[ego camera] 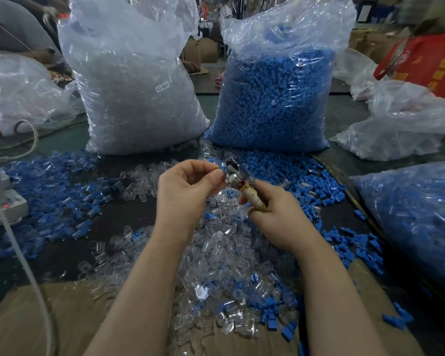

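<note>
My right hand (pixel 272 214) grips a small tool (pixel 244 188) with a tape-wrapped handle and a metal head that points up and left. My left hand (pixel 185 191) pinches something small at that metal head, between thumb and forefinger; the piece itself is too small and hidden to tell apart. Both hands hover above a heap of clear plastic caps (pixel 216 255) spread over the table. Loose blue plastic pieces (pixel 316 186) lie to the right of the hands.
A tall bag of clear caps (pixel 136 80) and a tall bag of blue pieces (pixel 275 98) stand behind the hands. More blue-and-clear pieces (pixel 54 191) lie at left by a white device (pixel 3 201) with a cable. Another blue-filled bag (pixel 416 217) lies at right. Cardboard (pixel 49 317) covers the near edge.
</note>
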Demonstrator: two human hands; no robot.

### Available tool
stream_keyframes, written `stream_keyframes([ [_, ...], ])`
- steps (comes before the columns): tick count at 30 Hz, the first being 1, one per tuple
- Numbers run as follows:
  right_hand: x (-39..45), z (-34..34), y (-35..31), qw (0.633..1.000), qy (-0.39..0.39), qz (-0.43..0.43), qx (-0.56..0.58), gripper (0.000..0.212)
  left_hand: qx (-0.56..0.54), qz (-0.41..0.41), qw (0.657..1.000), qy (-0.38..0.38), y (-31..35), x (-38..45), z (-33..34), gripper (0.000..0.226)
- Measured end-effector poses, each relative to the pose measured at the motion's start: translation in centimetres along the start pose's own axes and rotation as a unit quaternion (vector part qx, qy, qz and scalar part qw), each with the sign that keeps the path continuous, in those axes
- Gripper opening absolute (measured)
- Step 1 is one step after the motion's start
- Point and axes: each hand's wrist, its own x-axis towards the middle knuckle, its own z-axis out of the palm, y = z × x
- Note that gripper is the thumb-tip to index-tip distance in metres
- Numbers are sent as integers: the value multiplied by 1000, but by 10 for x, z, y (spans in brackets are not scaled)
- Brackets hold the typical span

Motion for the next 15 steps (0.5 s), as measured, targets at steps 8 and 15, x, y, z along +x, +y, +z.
stream_keyframes([
  [8, 1, 2, 2, 1000, 11, 8, -17, 18, 10, -9, 1000, 6, -1, 1, 0, 10],
  [15, 1, 3, -2, 997, 38, 15, -63, 22, -90, -140, 984, 69, -5, 9, -13, 7],
])
